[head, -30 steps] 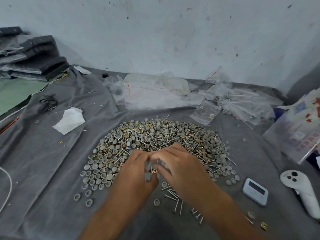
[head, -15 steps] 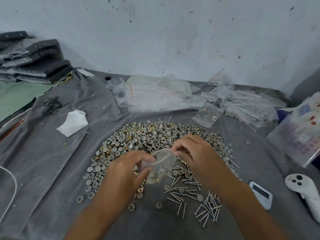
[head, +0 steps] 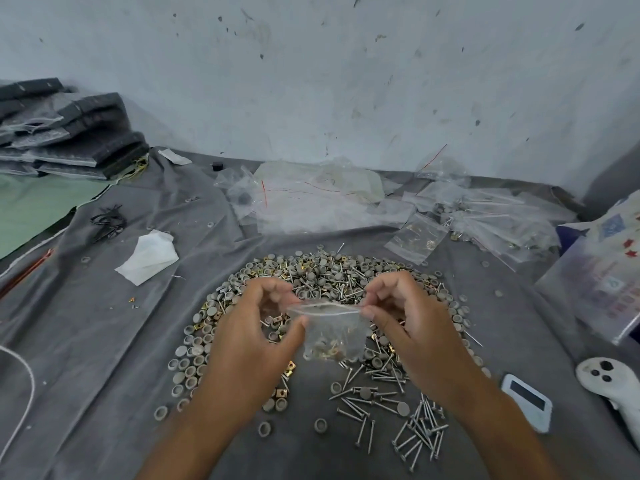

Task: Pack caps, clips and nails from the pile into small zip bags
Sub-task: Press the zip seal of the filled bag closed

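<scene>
Both hands hold a small zip bag (head: 330,332) up over the near side of the pile (head: 325,282), at the middle of the view. The left hand (head: 252,341) pinches the bag's top edge at its 9 o'clock corner between thumb and fingers; the right hand (head: 412,320) pinches the same edge at the 3 o'clock corner. The bag hangs from that strip, clear of the cloth (head: 104,341), with a small load of caps and brass clips sunk to its bottom; whether a nail is inside I cannot tell.

The step in hand looks like closing the filled bag. The strip seems drawn taut between the two pinches, but I cannot tell if it is sealed. The next move calls for running a pinch along the strip from one corner to the other, keeping the bag upright so nothing spills, then setting it with the filled bags (head: 485,216) at 1 o'clock. Loose nails (head: 381,403) lie at 5 o'clock, near the wrists
</scene>
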